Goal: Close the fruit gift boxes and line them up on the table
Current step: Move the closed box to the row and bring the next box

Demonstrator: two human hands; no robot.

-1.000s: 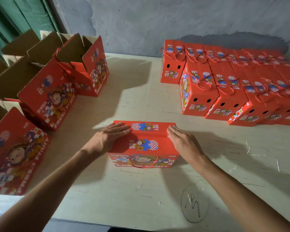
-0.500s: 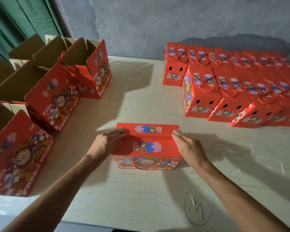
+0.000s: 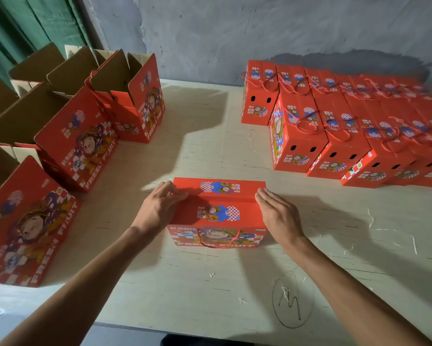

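Now the red printed cardboard gift box [image 3: 218, 211] stands mid-table, its top flaps folded shut. The left hand [image 3: 160, 208] and right hand [image 3: 277, 213] press them flat-fingered, gripping nothing. Next, I judge, it joins the row of closed red boxes [image 3: 334, 136].

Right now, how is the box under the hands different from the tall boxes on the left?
The box under the hands has its top flaps folded shut; the left boxes stand with flaps up, brown insides showing. The left hand and right hand touch only the middle box. Both kinds are red with cartoon pictures.
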